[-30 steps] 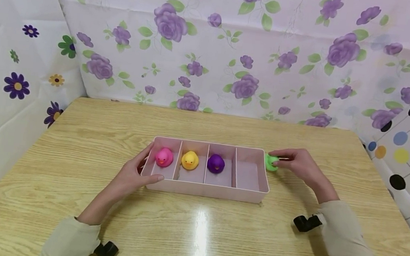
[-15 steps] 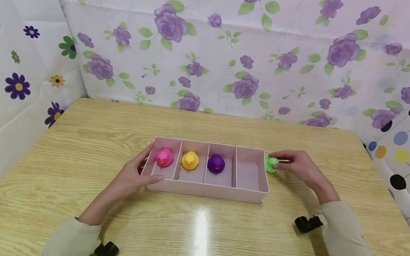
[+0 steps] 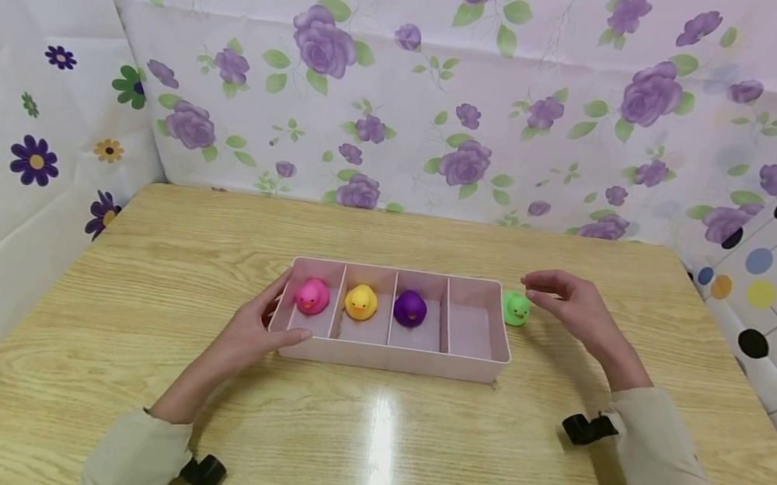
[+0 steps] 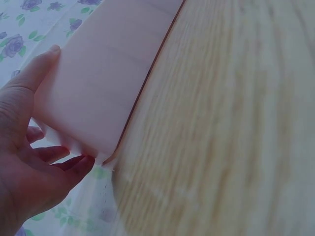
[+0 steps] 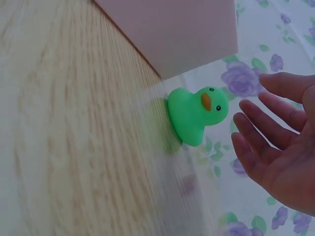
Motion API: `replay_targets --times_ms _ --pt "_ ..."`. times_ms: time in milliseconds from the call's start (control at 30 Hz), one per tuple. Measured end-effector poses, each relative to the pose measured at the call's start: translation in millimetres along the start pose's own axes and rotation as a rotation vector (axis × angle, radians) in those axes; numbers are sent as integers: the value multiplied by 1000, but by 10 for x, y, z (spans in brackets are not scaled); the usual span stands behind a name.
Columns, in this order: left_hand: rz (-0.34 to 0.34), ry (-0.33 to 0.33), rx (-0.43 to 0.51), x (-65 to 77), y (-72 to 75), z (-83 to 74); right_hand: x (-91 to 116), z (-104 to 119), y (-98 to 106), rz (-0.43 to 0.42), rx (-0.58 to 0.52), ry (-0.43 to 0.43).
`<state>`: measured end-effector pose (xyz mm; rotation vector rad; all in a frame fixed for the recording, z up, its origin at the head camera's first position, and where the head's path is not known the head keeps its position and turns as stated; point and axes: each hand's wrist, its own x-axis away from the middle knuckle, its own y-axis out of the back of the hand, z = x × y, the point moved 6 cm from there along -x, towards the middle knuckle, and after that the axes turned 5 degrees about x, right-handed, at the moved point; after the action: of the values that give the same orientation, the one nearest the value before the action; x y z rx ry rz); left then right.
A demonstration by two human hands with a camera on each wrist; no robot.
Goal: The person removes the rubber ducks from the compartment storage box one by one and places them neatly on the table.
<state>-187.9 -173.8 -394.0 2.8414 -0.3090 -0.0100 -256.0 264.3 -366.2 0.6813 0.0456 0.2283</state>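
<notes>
A pale pink divided box [image 3: 391, 358] lies lengthwise on the wooden table. Rubber ducks sit in its first three compartments from the left: pink [image 3: 312, 298], yellow [image 3: 360, 303] and purple. The rightmost compartment holds nothing. My left hand [image 3: 249, 337] grips the box's left end, thumb along the front wall and fingers at the end wall, as the left wrist view also shows. A green rubber duck [image 5: 199, 115] stands on the table just beyond the box's right end. My right hand [image 3: 575, 303] is apart from it, fingers relaxed and holding nothing.
The wooden table [image 3: 314, 430] runs back to a wall covering [image 3: 386, 117] with purple flowers. Patterned sheets hang at left and right. A black wrist camera [image 3: 203, 474] sticks out at each sleeve.
My right hand has let go of the green duck and moved up and slightly away to the right. The duck stays beside the box. My left hand keeps its grip.
</notes>
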Motion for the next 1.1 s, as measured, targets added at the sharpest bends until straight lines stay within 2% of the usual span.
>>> replay_targets --times_ms 367,700,1100 --pt "0 1 -8 -7 -1 14 67 228 -89 34 70 80" --pt "-7 3 -6 0 1 7 204 589 -201 31 94 137" --pt "-6 5 -26 -1 -3 6 133 747 -369 77 147 197"
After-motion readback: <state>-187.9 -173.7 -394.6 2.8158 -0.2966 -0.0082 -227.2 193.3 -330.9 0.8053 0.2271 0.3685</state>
